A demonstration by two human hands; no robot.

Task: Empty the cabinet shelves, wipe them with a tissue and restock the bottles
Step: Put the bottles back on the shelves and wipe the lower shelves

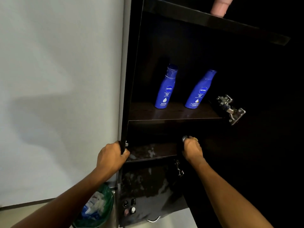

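Two blue Nivea bottles stand upright on the middle shelf [174, 115] of a dark open cabinet, one bottle on the left [165, 89] and one to its right [198, 92]. My left hand [111, 156] grips the cabinet's left side panel [127, 96] at its front edge. On the lower shelf [148, 152] my right hand [192, 149] is curled round a small dark object with a shiny silver cap [184, 138]; most of it is hidden. A pink bottle [219, 5] stands on the top shelf [213, 22].
A plain white wall [57, 79] runs along the left. A bin with a green liner [97, 208] full of rubbish sits at the cabinet's foot. Metal door hinges [230, 109] stick out on the right. Small bottles [130, 207] stand on the worn bottom level.
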